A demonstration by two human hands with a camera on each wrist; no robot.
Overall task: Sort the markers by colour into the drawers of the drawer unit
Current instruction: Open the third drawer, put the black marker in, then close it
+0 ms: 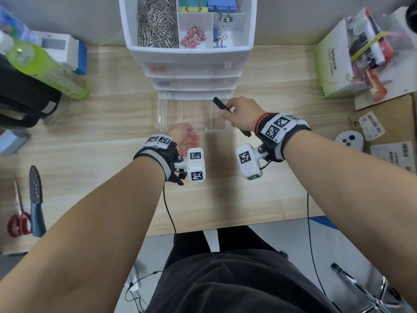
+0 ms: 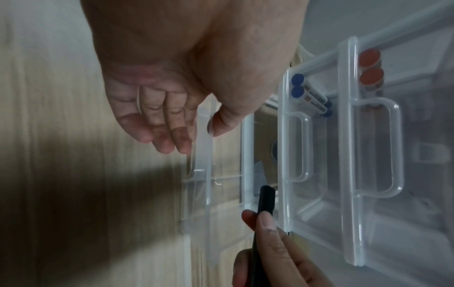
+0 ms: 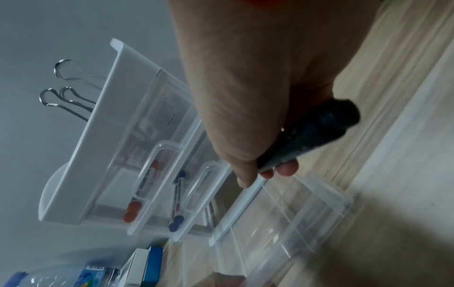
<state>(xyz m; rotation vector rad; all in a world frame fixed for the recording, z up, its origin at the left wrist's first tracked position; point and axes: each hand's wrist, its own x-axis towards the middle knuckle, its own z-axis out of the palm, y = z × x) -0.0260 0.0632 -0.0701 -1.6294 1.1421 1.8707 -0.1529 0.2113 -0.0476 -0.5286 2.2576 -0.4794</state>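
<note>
Sitting pulled out at the foot of the drawer unit point(image 1: 187, 53), the clear bottom drawer point(image 1: 191, 114) is serving as the landmark here. At its front left corner the left hand point(image 1: 184, 137) is hovering by the drawer handle point(image 2: 202, 147), fingers point(image 2: 159, 136) loosely curved and grasping nothing. Inside the drawer nothing is showing through the clear walls. Above its right rear part, the right hand point(image 1: 242, 114) is gripping a black marker point(image 1: 222, 105), fingers point(image 3: 286, 169) clenched round the barrel so that one end is poking out toward the unit. Behind the drawer, the two shut drawers are holding blue markers point(image 2: 298, 85) and red markers point(image 2: 369, 68), so black is probably belonging here. The marker is looking light, stiff and smooth; holding it mid-barrel is giving good control. Being round, it is likely rolling on the slick plastic floor, so laying it down low, lengthwise along the drawer, seems wisest.
</note>
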